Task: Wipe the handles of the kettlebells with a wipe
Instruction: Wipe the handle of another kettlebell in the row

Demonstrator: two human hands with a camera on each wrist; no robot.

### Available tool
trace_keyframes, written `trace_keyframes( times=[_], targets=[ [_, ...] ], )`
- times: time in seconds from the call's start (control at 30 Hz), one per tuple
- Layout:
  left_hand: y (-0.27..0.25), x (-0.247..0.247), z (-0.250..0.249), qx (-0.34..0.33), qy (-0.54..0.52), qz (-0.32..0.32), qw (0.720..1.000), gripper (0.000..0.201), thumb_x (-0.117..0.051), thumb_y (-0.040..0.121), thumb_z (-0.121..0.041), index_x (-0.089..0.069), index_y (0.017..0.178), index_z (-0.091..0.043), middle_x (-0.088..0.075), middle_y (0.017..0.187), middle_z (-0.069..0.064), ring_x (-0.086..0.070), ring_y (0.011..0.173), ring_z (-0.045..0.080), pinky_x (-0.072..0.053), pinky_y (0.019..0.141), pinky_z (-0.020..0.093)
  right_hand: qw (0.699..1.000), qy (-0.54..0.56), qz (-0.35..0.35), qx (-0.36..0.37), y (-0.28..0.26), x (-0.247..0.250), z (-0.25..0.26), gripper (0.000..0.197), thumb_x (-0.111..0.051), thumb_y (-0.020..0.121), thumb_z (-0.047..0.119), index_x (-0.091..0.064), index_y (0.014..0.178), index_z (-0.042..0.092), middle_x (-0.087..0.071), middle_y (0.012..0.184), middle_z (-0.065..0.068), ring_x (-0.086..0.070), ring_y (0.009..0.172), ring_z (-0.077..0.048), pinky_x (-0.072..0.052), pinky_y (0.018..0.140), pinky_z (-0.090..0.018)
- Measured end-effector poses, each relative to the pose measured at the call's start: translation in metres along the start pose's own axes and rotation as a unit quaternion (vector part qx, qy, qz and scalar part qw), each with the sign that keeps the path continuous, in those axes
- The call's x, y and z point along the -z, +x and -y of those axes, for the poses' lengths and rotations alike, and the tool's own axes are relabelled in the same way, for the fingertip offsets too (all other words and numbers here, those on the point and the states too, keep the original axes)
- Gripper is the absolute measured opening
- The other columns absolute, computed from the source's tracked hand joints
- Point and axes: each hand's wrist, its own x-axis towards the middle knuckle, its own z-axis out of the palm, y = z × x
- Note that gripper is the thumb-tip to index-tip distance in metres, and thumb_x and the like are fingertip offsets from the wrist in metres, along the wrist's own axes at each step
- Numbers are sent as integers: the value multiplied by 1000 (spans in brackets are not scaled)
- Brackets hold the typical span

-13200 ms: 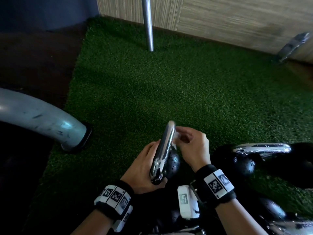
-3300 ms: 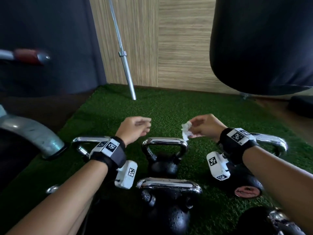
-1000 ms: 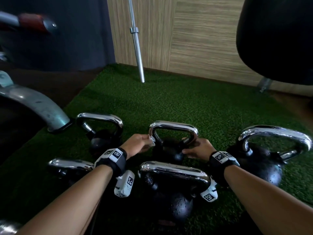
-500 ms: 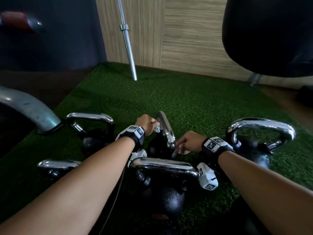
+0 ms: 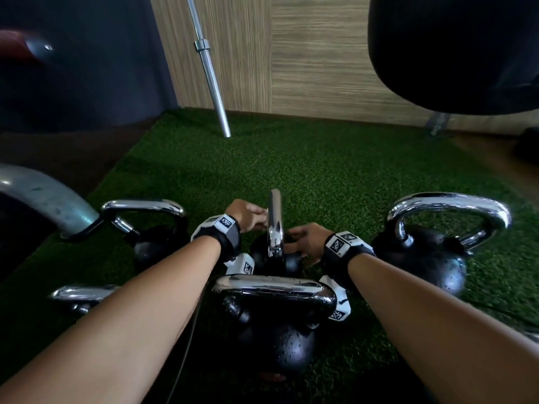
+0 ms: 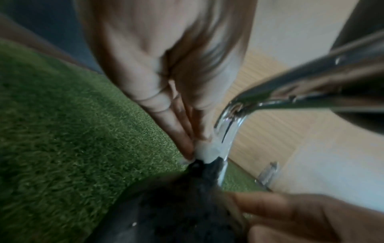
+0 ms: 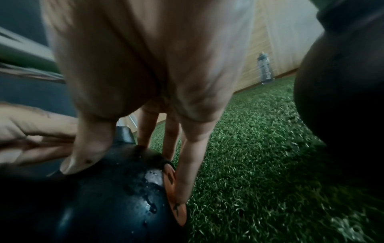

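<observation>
A small black kettlebell [image 5: 291, 262] stands on green turf, its chrome handle [image 5: 275, 223] edge-on to me. My left hand [image 5: 262, 217] pinches a white wipe [image 6: 207, 151] against the lower leg of that handle [image 6: 226, 131]. My right hand [image 5: 294, 243] holds the kettlebell's ball [image 7: 114, 189], the thumb [image 7: 83, 156] on top and the fingers [image 7: 182, 172] down the far side by an orange disc [image 7: 176, 202]. The wipe is hidden in the head view.
Other kettlebells surround it: one at the left [image 5: 143, 228], a large one at the right [image 5: 423, 258], one in front [image 5: 274, 330], and a handle at the lower left [image 5: 81, 293]. A barbell [image 5: 210, 74] leans on the wood wall. A black punching bag [image 5: 455, 48] hangs at the upper right.
The small kettlebell has been turned: its handle faced me a second ago and is now edge-on. Both hands stayed on it, the left with the wipe.
</observation>
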Motion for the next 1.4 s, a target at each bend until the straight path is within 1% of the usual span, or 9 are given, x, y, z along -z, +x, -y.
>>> trace_keyframes(
  times=[0.13,0.3,0.37,0.5,0.63,0.83,1.0,1.17,1.4],
  targets=[
    [0,5,-15,-8,-44,-55,997,24,-76,89,-5,-75,112,0,-76,102,13,-73,88,22,-61,75,24,999,40,-3,12,-1,-1,-4,45,-83,85,23,-70,128,21,-77,113,-5,-72,84,-15,-62,72,-35],
    [-5,4,-14,11,-37,-28,999,16,-78,87,-8,-76,103,-6,-76,105,15,-76,91,24,-63,82,34,999,31,-14,18,-1,-1,-7,48,-85,82,26,-70,128,22,-77,116,-7,-74,101,-26,-61,91,-51],
    [-9,6,-21,7,-82,-27,996,18,-74,89,-2,-73,107,3,-74,106,19,-75,82,20,-63,70,25,999,40,-28,20,-1,-2,-8,54,-87,80,26,-69,130,21,-77,116,-5,-74,105,-28,-60,91,-54],
    [-11,11,-23,-26,-212,-14,977,33,-70,91,3,-64,122,11,-71,115,25,-75,78,11,-61,70,20,998,57,-27,22,-2,-3,-10,54,-87,80,25,-68,130,20,-76,118,-6,-74,104,-26,-60,92,-54],
    [-23,22,-14,-8,-254,63,965,25,-66,91,8,-65,116,8,-78,91,9,-76,77,12,-62,73,21,997,72,-15,38,-4,-2,-12,35,-86,82,21,-71,113,27,-77,117,-9,-73,91,-20,-60,92,-50],
    [-29,28,-16,-40,-273,70,959,22,-67,90,6,-70,112,3,-78,100,10,-76,85,14,-62,75,22,997,64,-17,37,-2,-2,-10,52,-84,83,19,-67,132,17,-75,114,-4,-73,88,-19,-64,81,-46],
    [-43,38,-16,-36,-229,156,960,19,-67,86,10,-73,84,-8,-78,86,2,-75,78,10,-61,68,21,997,73,-15,34,-2,-1,-13,54,-84,83,19,-65,134,18,-74,111,-1,-71,77,-10,-62,57,-28],
    [-47,47,-21,-75,-155,173,970,16,-73,80,8,-68,90,-3,-78,82,4,-75,76,11,-63,70,23,998,62,-15,28,-1,1,-11,50,-86,81,22,-68,128,19,-75,117,-7,-73,89,-20,-64,74,-39],
    [-70,48,-20,-134,-40,246,959,20,-87,66,-1,-72,79,-7,-78,84,12,-75,74,17,-61,67,23,999,23,-19,33,3,1,-13,45,-86,81,29,-67,122,25,-74,112,-2,-70,84,-17,-64,73,-36]
  ],
)
